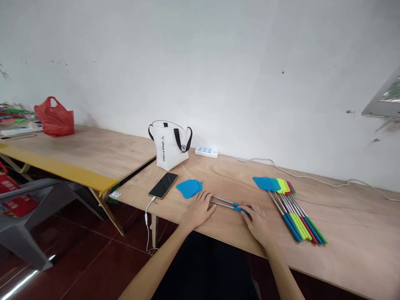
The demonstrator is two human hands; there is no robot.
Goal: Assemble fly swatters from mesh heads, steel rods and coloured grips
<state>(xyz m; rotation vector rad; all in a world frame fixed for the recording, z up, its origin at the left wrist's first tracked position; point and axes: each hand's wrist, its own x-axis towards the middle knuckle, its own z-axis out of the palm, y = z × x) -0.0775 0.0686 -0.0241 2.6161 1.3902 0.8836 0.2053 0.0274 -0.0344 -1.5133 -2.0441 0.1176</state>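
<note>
Two blue fly swatters (189,188) lie side by side across the wooden table in front of me, heads to the left and handles to the right. Over their metal shafts, just beside the heads, rests my left hand (199,209), its thumb and fingers on either side of the shafts. My right hand (256,220) has its fingers curled over the blue handle ends. To the right lies a fanned row of fly swatters (298,212) in blue, yellow-green, red and green, their heads overlapping away from me. My palms hide parts of the two swatters.
A phone (163,186) with a white charging cable lies left of the blue heads. Behind it stand a white tote bag (171,150) and a power strip (206,152), its cord along the wall. Another table (90,146) carries a red plastic bag (56,118); a grey chair (28,221) stands before it.
</note>
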